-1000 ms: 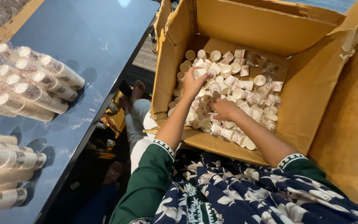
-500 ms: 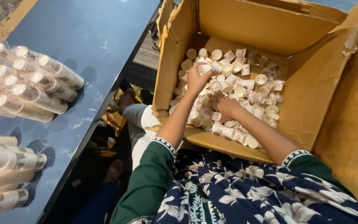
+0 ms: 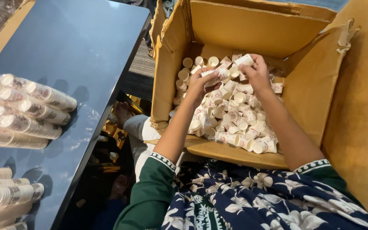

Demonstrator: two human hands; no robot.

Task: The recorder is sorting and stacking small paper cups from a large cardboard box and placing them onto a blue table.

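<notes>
From the head camera, both hands are raised a little above a heap of small paper cups (image 3: 231, 119) that fills the bottom of an open cardboard box (image 3: 252, 30). The left hand (image 3: 201, 83) has its fingers curled around one cup (image 3: 211, 76), which lies on its side across the fingertips, just over the pile. The right hand (image 3: 258, 74) pinches another cup (image 3: 244, 60) between thumb and fingers, holding it up near the back of the box, its rim pointing away to the left. The two held cups are close together but not touching. The loose cups below lie every which way, some on their sides, some mouth up. To the left, on a dark glossy table (image 3: 86, 47), stacks of cups in clear plastic sleeves (image 3: 26, 110) lie on their sides, well apart from the box.
</notes>
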